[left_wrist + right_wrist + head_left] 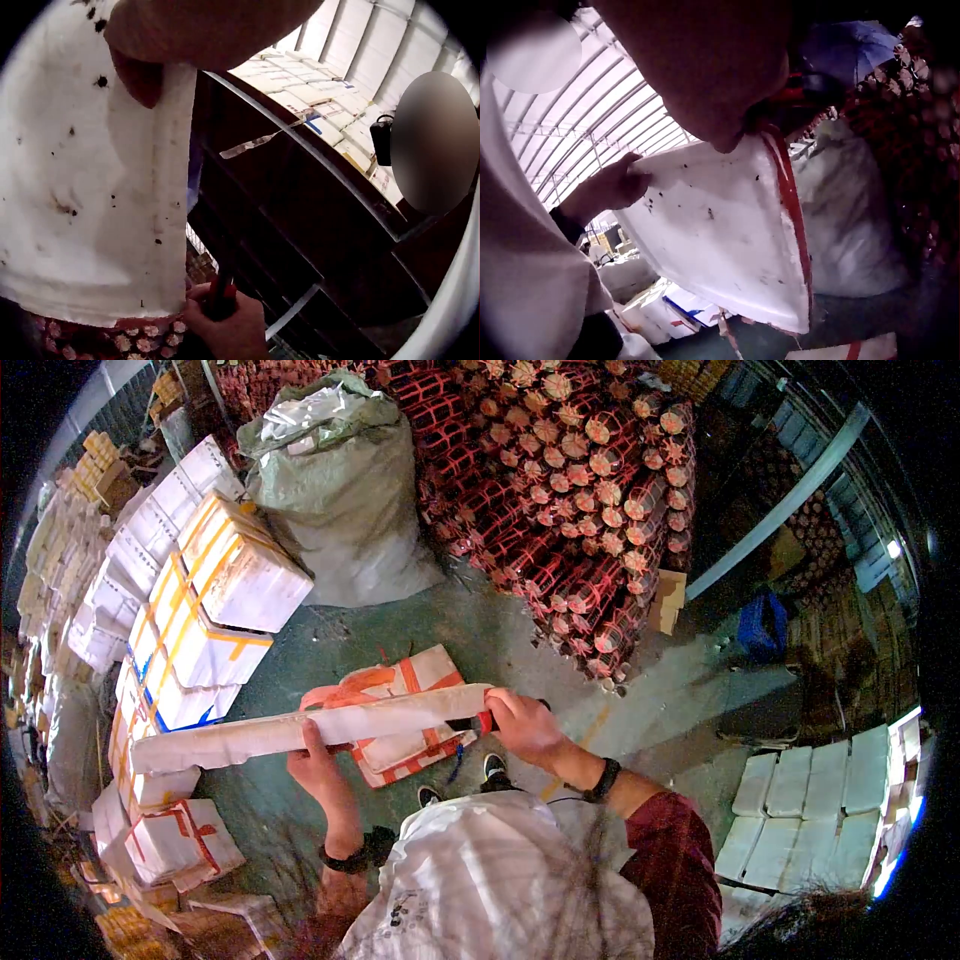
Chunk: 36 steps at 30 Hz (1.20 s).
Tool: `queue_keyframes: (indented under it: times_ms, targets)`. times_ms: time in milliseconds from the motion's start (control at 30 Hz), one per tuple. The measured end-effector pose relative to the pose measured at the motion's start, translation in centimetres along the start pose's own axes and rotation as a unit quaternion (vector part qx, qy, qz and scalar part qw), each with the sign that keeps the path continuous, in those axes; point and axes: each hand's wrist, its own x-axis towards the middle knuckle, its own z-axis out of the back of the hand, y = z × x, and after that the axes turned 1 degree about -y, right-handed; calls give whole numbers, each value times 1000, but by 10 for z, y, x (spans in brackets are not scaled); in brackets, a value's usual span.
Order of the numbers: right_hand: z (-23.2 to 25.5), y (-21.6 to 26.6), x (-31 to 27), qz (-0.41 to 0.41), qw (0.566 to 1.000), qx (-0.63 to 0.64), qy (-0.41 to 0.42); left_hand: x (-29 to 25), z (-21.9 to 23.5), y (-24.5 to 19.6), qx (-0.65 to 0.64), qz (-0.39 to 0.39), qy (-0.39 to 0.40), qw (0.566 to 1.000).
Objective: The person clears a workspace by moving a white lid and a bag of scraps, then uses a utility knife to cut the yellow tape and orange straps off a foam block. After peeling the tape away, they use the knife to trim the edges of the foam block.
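Foam lid (300, 728): light, stiff, brittle, so grip the edges. Left hand (318, 765) pinches its underside. Right hand (525, 725) holds its end, probably also gripping a red-handled tool (482, 721).

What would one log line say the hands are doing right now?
left hand: grips flat white foam lid | right hand: grips red-handled tool at lid's end | below: orange-taped white foam box on floor

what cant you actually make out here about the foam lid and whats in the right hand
- Head view: the right hand covers all but a red-and-black end of its tool.
- Head view: the foam lid hides the left hand fingers.
- Right wrist view: the hand blocks the tool.
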Motion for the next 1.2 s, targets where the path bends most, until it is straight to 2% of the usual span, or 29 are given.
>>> queue_keyframes:
  times_ms: [100, 200, 233, 333, 367, 467, 533, 567, 600, 633, 667, 700, 733, 767, 867, 900, 967, 1000, 1033, 1100, 1167, 1200]
  targets:
    - [13, 4, 10, -39, 992, 51, -108, 2, 0, 5, -21, 12, -28, 999]
    - [3, -3, 9, -264, 931, 108, -227, -1, 2, -3, -79, 20, -31, 996]
    - [1, -11, 13, -260, 906, 102, -318, -1, 6, -3, -89, 32, -26, 995]
    - [20, -18, 4, -399, 855, 153, -294, 10, 24, 1, -143, 69, -16, 987]
    - [6, -35, -10, -378, 856, 150, -320, 16, 30, 7, -176, 81, -19, 981]
    - [-11, -67, -35, -534, 773, 169, -298, 44, 51, 30, -297, 127, -31, 946]
    - [-17, -82, -52, -523, 750, 226, -336, 61, 67, 44, -355, 151, -41, 922]
    - [-30, -100, -65, -522, 733, 249, -357, 61, 70, 37, -347, 169, -30, 922]
    - [-41, -113, -75, -520, 716, 273, -377, 68, 82, 50, -366, 197, 6, 909]
    - [-47, -116, -79, -522, 718, 204, -414, 83, 101, 73, -384, 222, 40, 895]
    - [-45, -115, -78, -541, 686, 261, -411, 93, 113, 83, -402, 246, 74, 879]
    - [-39, -110, -76, -559, 651, 317, -405, 89, 104, 75, -414, 262, 5, 872]
    - [-29, -103, -73, -575, 613, 370, -396, 80, 104, 65, -415, 267, 55, 868]
    - [-17, -99, -71, -564, 684, 336, -317, 79, 104, 65, -414, 268, 48, 869]
    - [0, -73, -56, -470, 716, 364, -366, 83, 106, 87, -403, 236, 49, 883]
    - [12, -55, -46, -470, 735, 366, -324, 84, 108, 92, -397, 220, 53, 890]
    - [36, -6, -19, -468, 768, 366, -240, 74, 93, 82, -380, 203, 10, 902]
    - [36, 12, -8, -413, 795, 396, -204, 70, 88, 78, -370, 196, -11, 908]
    - [33, 29, 3, -357, 816, 423, -169, 71, 90, 83, -369, 197, 2, 908]
    - [27, 55, 36, -224, 878, 387, -173, 77, 93, 97, -368, 200, 30, 908]
    - [18, 66, 61, -135, 917, 301, -223, 61, 75, 72, -346, 205, 18, 915]
    - [17, 67, 66, -121, 919, 291, -235, 55, 67, 62, -336, 205, 11, 919]
